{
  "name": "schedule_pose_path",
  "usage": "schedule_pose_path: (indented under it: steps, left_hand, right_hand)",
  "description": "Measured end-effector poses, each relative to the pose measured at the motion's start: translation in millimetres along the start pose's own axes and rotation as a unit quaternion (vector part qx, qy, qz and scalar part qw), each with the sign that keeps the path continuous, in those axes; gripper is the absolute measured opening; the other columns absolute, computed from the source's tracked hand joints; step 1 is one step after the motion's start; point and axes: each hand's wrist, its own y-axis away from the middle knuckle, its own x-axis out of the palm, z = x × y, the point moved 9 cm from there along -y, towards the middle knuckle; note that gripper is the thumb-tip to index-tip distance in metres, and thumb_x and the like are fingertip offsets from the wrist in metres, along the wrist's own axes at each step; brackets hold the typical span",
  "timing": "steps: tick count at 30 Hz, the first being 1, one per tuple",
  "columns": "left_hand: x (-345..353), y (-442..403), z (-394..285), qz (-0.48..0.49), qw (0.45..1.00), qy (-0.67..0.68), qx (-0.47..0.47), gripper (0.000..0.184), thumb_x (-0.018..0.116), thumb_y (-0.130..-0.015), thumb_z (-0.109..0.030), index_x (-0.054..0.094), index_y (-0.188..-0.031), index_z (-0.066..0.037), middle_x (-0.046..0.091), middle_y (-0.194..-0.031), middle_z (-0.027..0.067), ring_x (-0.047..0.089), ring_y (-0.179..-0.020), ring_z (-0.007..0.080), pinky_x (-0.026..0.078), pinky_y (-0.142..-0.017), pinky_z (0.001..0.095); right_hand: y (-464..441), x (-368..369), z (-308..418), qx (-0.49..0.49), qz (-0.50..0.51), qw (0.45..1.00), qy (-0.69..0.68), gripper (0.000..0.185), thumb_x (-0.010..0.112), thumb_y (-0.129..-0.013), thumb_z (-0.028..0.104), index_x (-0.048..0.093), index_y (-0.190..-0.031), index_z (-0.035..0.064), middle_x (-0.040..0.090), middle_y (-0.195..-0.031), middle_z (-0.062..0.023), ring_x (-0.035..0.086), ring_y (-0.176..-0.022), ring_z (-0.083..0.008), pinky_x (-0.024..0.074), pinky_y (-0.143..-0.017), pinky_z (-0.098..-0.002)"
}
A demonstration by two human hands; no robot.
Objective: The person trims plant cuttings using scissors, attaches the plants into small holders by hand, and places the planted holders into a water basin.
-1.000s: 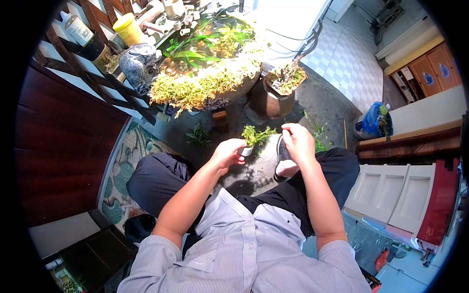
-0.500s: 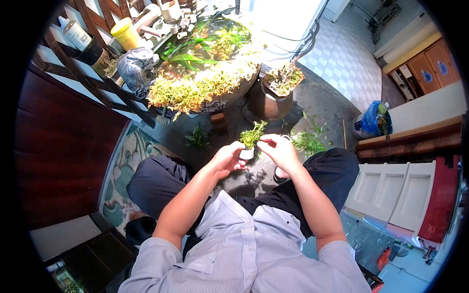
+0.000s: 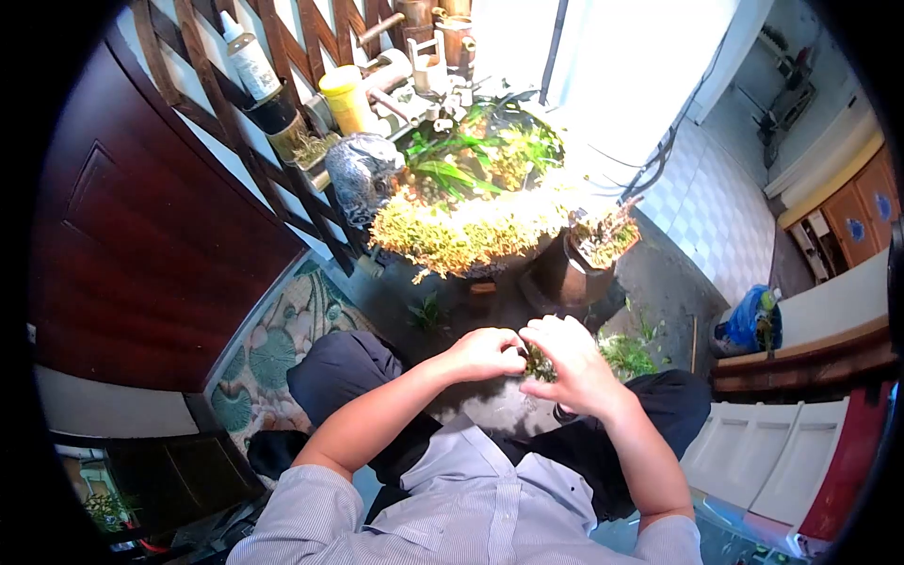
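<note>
Between my two hands is a small green plant [image 3: 539, 365], mostly hidden by the fingers; the white pot it stood in earlier does not show now. My left hand [image 3: 488, 354] has its fingers curled, thumb and forefinger pinched at the plant's left side. My right hand [image 3: 576, 363] curves round the plant from the right, thumb below and fingers above. Loose green cuttings [image 3: 629, 356] lie on the ground just beyond my right hand.
Ahead stands a large planter with a mossy rim [image 3: 461, 231], beside a brown pot [image 3: 568, 273]. A yellow tub [image 3: 347, 100], a bottle [image 3: 250, 61] and a grey stone-like ornament [image 3: 363, 177] are at left. A bin with a blue bag [image 3: 750, 318] stands right.
My view has shifted, so the surroundings sit lower and further right. My hands have drawn closer together, my right hand now covering most of the plant; the white pot is out of sight.
</note>
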Motion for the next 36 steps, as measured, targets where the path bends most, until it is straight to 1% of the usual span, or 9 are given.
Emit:
schedule_pose_path:
  steps: [2, 4, 8, 9, 14, 21, 25, 29, 36]
  left_hand:
    - [-3, -2, -3, -0.002, 0.999, 0.032, 0.031, 0.033, 0.064, -0.073, -0.030, 0.064, -0.096, -0.007, 0.066, -0.085, 0.0076, 0.061, -0.078, 0.0173, 0.047, -0.072, 0.0316]
    - [-6, 0, 0, 0.022, 1.000, 0.018, 0.007, 0.034, 0.065, -0.074, -0.028, 0.063, -0.098, -0.004, 0.065, -0.085, 0.0069, 0.060, -0.078, 0.0156, 0.048, -0.072, 0.0297]
    - [-14, 3, -4, 0.009, 0.991, 0.131, -0.012, 0.034, 0.067, -0.074, -0.016, 0.055, -0.101, -0.001, 0.058, -0.077, 0.0026, 0.054, -0.068, 0.0096, 0.045, -0.062, 0.0243]
    - [0, 0, 3, 0.079, 0.964, 0.256, -0.005, 0.029, 0.068, -0.078, -0.015, 0.053, -0.100, -0.003, 0.057, -0.076, 0.0012, 0.051, -0.065, 0.0070, 0.043, -0.058, 0.0224]
    - [7, -4, 24, 0.088, 0.893, 0.431, -0.090, 0.024, 0.066, -0.087, -0.021, 0.054, -0.099, -0.005, 0.058, -0.080, 0.0018, 0.053, -0.066, 0.0067, 0.044, -0.058, 0.0212]
    - [-3, -25, 47, -0.003, 0.900, 0.420, -0.118, 0.038, 0.069, -0.082, -0.020, 0.054, -0.110, 0.002, 0.062, -0.098, 0.0066, 0.058, -0.092, 0.0125, 0.047, -0.083, 0.0256]
    - [-1, -27, 59, -0.029, 0.878, 0.463, -0.116, 0.045, 0.067, -0.084, -0.022, 0.053, -0.118, 0.003, 0.061, -0.106, 0.0101, 0.055, -0.102, 0.0157, 0.043, -0.091, 0.0302]
    - [12, -34, 76, -0.033, 0.884, 0.444, -0.140, 0.041, 0.066, -0.083, -0.022, 0.054, -0.116, 0.000, 0.059, -0.102, 0.0083, 0.054, -0.093, 0.0148, 0.044, -0.082, 0.0290]
    - [39, -44, 111, -0.042, 0.895, 0.411, -0.170, 0.036, 0.064, -0.085, -0.015, 0.057, -0.119, -0.004, 0.061, -0.108, 0.0067, 0.054, -0.100, 0.0143, 0.042, -0.090, 0.0303]
  right_hand:
    - [-1, 24, -12, 0.043, 0.075, 0.996, -0.027, 0.063, 0.079, -0.064, 0.025, 0.052, -0.118, 0.0072, 0.059, -0.105, -0.0106, 0.055, -0.106, -0.0271, 0.0336, -0.101, -0.0467]
    - [1, 25, -11, 0.007, 0.000, 1.000, -0.024, 0.057, 0.078, -0.065, 0.025, 0.053, -0.114, 0.0073, 0.060, -0.100, -0.0091, 0.057, -0.100, -0.0261, 0.0359, -0.098, -0.0504]
    - [-5, 34, -21, 0.012, 0.026, 0.999, -0.036, 0.051, 0.076, -0.066, 0.023, 0.056, -0.109, 0.0052, 0.061, -0.093, -0.0107, 0.058, -0.091, -0.0290, 0.0428, -0.087, -0.0448]
    - [-5, 41, -25, 0.031, 0.057, 0.996, -0.064, 0.049, 0.076, -0.066, 0.022, 0.057, -0.107, 0.0045, 0.060, -0.090, -0.0116, 0.058, -0.088, -0.0302, 0.0443, -0.083, -0.0424]
    - [-8, 35, -37, 0.063, 0.005, 0.995, -0.073, 0.045, 0.074, -0.067, 0.023, 0.058, -0.105, 0.0034, 0.060, -0.089, -0.0132, 0.057, -0.086, -0.0315, 0.0446, -0.080, -0.0407]
    - [-26, 41, -70, 0.096, -0.090, 0.991, -0.031, 0.045, 0.075, -0.064, 0.019, 0.057, -0.103, 0.0029, 0.060, -0.090, -0.0124, 0.058, -0.087, -0.0302, 0.0445, -0.083, -0.0402]
    - [-36, 58, -83, 0.113, -0.055, 0.992, 0.019, 0.044, 0.074, -0.065, 0.020, 0.056, -0.101, 0.0020, 0.058, -0.089, -0.0127, 0.057, -0.086, -0.0302, 0.0434, -0.084, -0.0401]
    - [-46, 69, -91, 0.134, -0.012, 0.990, 0.052, 0.041, 0.073, -0.064, 0.022, 0.057, -0.096, 0.0016, 0.059, -0.090, -0.0139, 0.057, -0.090, -0.0308, 0.0433, -0.085, -0.0403]
    - [-52, 82, -102, 0.124, 0.035, 0.990, 0.060, 0.035, 0.071, -0.066, 0.023, 0.057, -0.088, 0.0000, 0.055, -0.085, -0.0130, 0.055, -0.086, -0.0296, 0.0420, -0.087, -0.0415]
